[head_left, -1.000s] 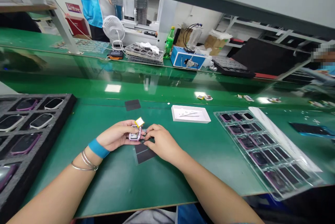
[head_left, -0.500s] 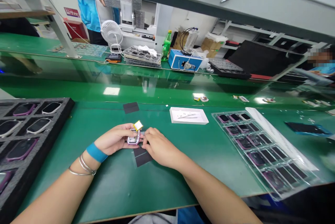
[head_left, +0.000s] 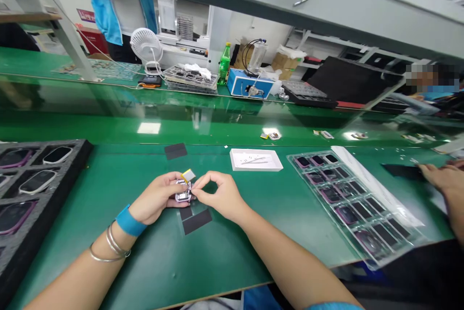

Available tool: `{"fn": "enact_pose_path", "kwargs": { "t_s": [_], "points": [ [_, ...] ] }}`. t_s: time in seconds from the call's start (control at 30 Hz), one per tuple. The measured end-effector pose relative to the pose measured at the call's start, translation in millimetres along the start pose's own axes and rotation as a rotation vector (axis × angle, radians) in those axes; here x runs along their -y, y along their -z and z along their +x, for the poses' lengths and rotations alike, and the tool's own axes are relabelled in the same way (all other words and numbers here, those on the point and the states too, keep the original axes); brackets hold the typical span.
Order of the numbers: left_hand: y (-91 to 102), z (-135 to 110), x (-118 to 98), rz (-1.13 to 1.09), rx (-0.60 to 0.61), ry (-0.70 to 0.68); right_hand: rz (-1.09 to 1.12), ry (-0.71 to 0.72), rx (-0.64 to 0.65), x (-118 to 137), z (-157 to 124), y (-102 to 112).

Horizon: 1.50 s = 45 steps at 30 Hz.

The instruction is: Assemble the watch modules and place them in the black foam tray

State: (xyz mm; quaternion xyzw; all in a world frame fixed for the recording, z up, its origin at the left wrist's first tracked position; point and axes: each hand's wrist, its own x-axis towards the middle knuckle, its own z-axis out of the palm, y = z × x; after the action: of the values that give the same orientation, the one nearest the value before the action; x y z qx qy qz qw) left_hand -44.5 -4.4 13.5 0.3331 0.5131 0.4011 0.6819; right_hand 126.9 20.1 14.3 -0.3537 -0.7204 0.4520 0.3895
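Note:
My left hand (head_left: 154,198) is closed around an opened smartwatch case (head_left: 183,196) with a pale purple rim, its inside facing up. A small silver battery with yellow edges (head_left: 188,175) sticks out above the case, by my left thumb. My right hand (head_left: 224,198) pinches thumb and forefinger together at the case's right edge; whatever is between the tips is too small to make out. Just below the case, dark rectangular pieces on clear film (head_left: 197,221) lie on the green bench (head_left: 152,266). Another dark rectangle (head_left: 175,151) lies farther back.
A foam tray (head_left: 78,162) of watches stands at left. A white box (head_left: 256,160) with tweezers and small parts sits behind my hands. To the right is a clear plastic tray (head_left: 315,194) with watch parts. At far right, another person's hand (head_left: 440,177) touches a dark sheet.
My right hand has shifted its grip to a fingertip pinch at the case's edge, uncovering the dark pieces below. Another person's hands have come into view at the right. The view has turned slightly.

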Motion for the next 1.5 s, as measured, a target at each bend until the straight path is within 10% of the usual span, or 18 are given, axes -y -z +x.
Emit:
{"fn": "enact_pose_path", "kwargs": {
  "t_s": [0.5,0.8,1.07,1.5],
  "points": [
    [-3.3,0.8,4.3,0.011,0.007,-0.022,0.001,-0.056,0.024,-6.4,0.3,-10.8],
    [-5.5,-0.2,3.3,-0.053,-0.042,-0.046,-0.489,0.274,-0.070,-6.3,-3.9,-13.5],
    [-8.4,-3.0,0.0,-0.014,0.001,-0.064,-0.036,-0.040,-0.105,-14.5,5.1,-8.0],
    [-8.2,1.9,5.1,-0.119,0.000,-0.056,-0.499,0.347,-0.136,-10.9,-0.2,-11.5]
  ]
}}
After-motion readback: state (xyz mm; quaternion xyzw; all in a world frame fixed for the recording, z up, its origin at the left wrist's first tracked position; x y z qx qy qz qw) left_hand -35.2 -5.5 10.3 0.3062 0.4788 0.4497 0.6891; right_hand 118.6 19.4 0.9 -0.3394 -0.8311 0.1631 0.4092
